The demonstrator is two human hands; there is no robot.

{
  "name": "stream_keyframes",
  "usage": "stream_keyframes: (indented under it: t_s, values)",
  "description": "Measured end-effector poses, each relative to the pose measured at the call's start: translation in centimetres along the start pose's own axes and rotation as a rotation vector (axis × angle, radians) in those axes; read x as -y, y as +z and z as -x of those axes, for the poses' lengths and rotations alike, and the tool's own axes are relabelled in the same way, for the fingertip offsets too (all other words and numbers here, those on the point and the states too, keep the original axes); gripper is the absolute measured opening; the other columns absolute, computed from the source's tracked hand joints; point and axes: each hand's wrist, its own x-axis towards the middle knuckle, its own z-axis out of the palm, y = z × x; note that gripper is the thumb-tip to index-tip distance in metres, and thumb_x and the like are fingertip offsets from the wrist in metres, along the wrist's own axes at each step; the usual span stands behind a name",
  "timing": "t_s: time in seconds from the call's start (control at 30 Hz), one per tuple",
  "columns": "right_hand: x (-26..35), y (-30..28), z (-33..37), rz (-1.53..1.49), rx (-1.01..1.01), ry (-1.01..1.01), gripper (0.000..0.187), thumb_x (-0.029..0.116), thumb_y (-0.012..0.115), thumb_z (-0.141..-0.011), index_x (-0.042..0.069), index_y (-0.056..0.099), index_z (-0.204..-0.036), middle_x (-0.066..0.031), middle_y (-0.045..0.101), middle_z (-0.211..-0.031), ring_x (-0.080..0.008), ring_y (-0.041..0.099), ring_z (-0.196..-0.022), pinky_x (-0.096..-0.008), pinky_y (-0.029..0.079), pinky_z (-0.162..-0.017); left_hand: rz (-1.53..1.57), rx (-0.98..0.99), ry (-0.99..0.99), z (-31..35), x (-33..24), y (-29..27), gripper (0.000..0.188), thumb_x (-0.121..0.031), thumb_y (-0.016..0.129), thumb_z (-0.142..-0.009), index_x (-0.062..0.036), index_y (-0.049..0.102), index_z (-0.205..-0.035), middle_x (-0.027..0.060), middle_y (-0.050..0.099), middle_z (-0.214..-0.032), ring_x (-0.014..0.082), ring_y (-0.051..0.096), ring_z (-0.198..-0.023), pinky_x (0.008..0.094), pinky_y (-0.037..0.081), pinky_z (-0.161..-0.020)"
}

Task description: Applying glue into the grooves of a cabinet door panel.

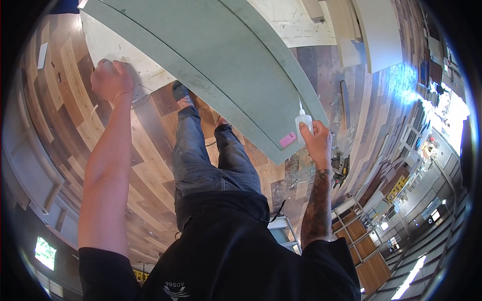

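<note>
My right hand [316, 142] grips a white squeeze bottle [303, 122] with a pointed nozzle. The nozzle points away from me, over the seam near the right edge of a long grey-green panel [226, 70]; whether it touches cannot be told. Dark lines set off a strip along each long side of this panel. A pink label [287, 139] lies on its near end, beside the bottle. My left hand [111, 80] is curled and blurred, left of the panel, over a pale stained board [150, 75]. What its fingers hold, if anything, is hidden.
Pale boards [379, 35] stand at the far right. On the wood-patterned floor [150, 200] lie a thin dark strip [345, 103] and a power tool [341, 168], right of the panel. White framed panels [35, 150] line the left side. A metal rack [359, 233] stands at lower right.
</note>
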Motion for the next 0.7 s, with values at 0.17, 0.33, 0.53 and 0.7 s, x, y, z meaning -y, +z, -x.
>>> stream_keyframes:
  t_s: [0.17, 0.33, 0.53, 0.7]
  values:
    - [-0.2, 0.0, 0.2, -0.012, 0.0, 0.01, 0.038, 0.036, 0.077, -0.084, -0.001, 0.068, -0.084, -0.0045, 0.058, -0.063, -0.0117, 0.049, -0.058, -0.0331, 0.041, -0.056, -0.023, 0.002, 0.002, -0.1, 0.1, 0.1, 0.055, -0.05, 0.05, -0.095, -0.0239, 0.045, -0.143, 0.0122, 0.033, -0.146, 0.0352, 0.033, -0.134, 0.0495, 0.042, -0.105]
    - [0.1, -0.3, 0.4, 0.026, 0.004, 0.023, 0.039, 0.036, 0.077, -0.084, -0.001, 0.069, -0.084, -0.0052, 0.059, -0.064, -0.0123, 0.052, -0.059, -0.0332, 0.042, -0.057, -0.026, 0.0, -0.002, -0.2, -0.1, 0.1, 0.055, -0.051, 0.051, -0.095, -0.024, 0.045, -0.143, 0.012, 0.033, -0.146, 0.0351, 0.033, -0.133, 0.0496, 0.042, -0.104]
    - [-1.3, 0.0, 0.5, 0.015, -0.014, 0.024, 0.039, 0.037, 0.077, -0.084, -0.001, 0.069, -0.085, -0.0063, 0.062, -0.066, -0.0143, 0.054, -0.06, -0.0347, 0.044, -0.059, -0.03, 0.013, -0.008, -0.1, -0.1, -0.1, 0.055, -0.05, 0.051, -0.095, -0.0243, 0.044, -0.143, 0.0122, 0.033, -0.146, 0.035, 0.033, -0.133, 0.05, 0.043, -0.104]
    - [-1.0, -0.2, 1.0, 0.032, -0.017, 0.02, 0.039, 0.037, 0.077, -0.084, -0.001, 0.069, -0.085, -0.0064, 0.062, -0.066, -0.0147, 0.055, -0.061, -0.0348, 0.045, -0.06, -0.012, 0.023, -0.013, 0.1, -0.2, -0.4, 0.054, -0.05, 0.051, -0.095, -0.0243, 0.044, -0.142, 0.0122, 0.032, -0.147, 0.035, 0.032, -0.134, 0.0504, 0.042, -0.105]
